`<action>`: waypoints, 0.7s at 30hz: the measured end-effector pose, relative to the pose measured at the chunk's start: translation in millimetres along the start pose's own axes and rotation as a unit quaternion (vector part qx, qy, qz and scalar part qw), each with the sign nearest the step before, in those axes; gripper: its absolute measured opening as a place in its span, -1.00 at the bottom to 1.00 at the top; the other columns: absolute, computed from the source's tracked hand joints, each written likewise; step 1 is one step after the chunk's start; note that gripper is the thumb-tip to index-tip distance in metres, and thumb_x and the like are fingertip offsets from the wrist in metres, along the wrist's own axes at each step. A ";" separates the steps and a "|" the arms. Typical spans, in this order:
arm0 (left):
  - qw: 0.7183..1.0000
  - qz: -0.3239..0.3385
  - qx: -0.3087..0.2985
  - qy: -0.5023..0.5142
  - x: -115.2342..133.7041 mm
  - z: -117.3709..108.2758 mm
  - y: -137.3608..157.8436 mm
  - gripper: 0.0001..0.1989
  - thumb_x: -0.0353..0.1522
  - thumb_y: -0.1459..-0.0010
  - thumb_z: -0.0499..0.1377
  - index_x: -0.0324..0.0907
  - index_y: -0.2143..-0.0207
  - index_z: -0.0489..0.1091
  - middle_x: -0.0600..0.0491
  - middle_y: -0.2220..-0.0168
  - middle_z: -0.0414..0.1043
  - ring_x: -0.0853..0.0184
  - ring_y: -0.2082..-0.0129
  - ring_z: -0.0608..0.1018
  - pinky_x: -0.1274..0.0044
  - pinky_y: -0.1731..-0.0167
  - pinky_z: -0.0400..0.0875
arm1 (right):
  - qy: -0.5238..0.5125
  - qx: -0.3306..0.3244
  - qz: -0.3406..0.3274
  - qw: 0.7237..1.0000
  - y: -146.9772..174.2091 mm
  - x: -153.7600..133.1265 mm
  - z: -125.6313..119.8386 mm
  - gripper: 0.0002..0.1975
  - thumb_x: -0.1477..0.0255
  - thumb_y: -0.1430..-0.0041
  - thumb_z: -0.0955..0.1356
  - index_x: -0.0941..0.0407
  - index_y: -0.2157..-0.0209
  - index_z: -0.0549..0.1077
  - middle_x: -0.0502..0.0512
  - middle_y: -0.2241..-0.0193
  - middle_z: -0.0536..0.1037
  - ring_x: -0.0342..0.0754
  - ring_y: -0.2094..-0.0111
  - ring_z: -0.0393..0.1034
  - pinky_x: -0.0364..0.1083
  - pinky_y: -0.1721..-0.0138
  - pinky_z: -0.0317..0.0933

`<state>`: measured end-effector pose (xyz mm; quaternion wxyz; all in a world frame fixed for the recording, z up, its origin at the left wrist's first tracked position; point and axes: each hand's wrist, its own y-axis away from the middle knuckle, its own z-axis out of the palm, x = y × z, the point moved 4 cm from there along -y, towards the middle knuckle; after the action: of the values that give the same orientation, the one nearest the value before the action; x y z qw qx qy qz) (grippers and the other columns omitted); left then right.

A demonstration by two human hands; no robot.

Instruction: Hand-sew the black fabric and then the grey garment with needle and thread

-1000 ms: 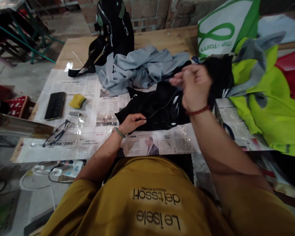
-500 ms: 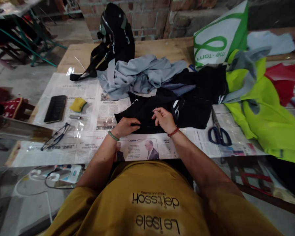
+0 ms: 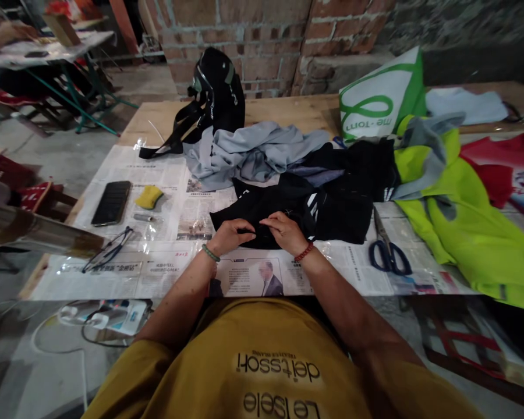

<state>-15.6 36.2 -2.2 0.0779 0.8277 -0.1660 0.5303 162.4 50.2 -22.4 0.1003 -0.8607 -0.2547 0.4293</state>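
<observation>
closely paired, a green-braceleted left hand (image 3: 230,235) pinched white-striped black cloth (image 3: 264,199) on a newspaper-covered wooden table (image 3: 294,109); just beside it, a red-braceleted right hand (image 3: 287,234) curled over the cloth, its grip too small to tell.

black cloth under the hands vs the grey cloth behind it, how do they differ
The black cloth is dark with white stripes; the grey cloth is pale, with no stripes showing. The black cloth lies fairly flat near the hands, while the grey cloth is bunched in loose folds. The left hand and right hand are at the black cloth; neither is at the grey cloth. Both cloths lie at least partly over newspaper.
</observation>
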 end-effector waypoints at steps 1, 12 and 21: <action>1.000 0.012 0.009 0.000 0.9 -0.2 -0.4 -0.90 -0.37 0.04 0.28 -0.20 0.42 0.52 0.07 0.41 0.45 0.43 0.41 0.46 0.58 0.32 0.35 | 0.011 -0.004 -0.002 1.000 0.6 0.5 1.0 -0.69 0.54 -0.15 0.24 -0.03 0.24 0.57 0.09 0.30 0.47 -0.11 0.32 0.40 -0.12 0.28 0.31; 0.999 -0.015 0.021 0.025 -1.1 3.0 -0.5 -0.87 -0.34 0.00 0.23 -0.22 0.39 0.49 0.12 0.45 0.47 0.45 0.45 0.43 0.60 0.36 0.31 | 0.061 -0.066 -0.042 0.995 3.6 2.4 5.7 -0.67 0.58 -0.14 0.26 -0.01 0.18 0.56 0.10 0.22 0.50 -0.10 0.25 0.44 -0.15 0.26 0.31; 1.000 -0.007 0.021 0.016 -3.3 4.0 -1.9 -0.86 -0.33 0.00 0.23 -0.21 0.39 0.50 0.11 0.44 0.47 0.44 0.44 0.43 0.60 0.36 0.31 | 0.044 -0.069 -0.028 0.996 0.7 -1.2 2.5 -0.70 0.57 -0.20 0.23 0.06 0.13 0.50 0.07 0.20 0.55 -0.14 0.22 0.46 -0.18 0.20 0.30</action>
<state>-12.8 37.4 -6.8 0.0665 0.8219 -0.1475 0.5462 160.0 48.9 -23.4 0.0640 -0.8760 -0.3027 0.3700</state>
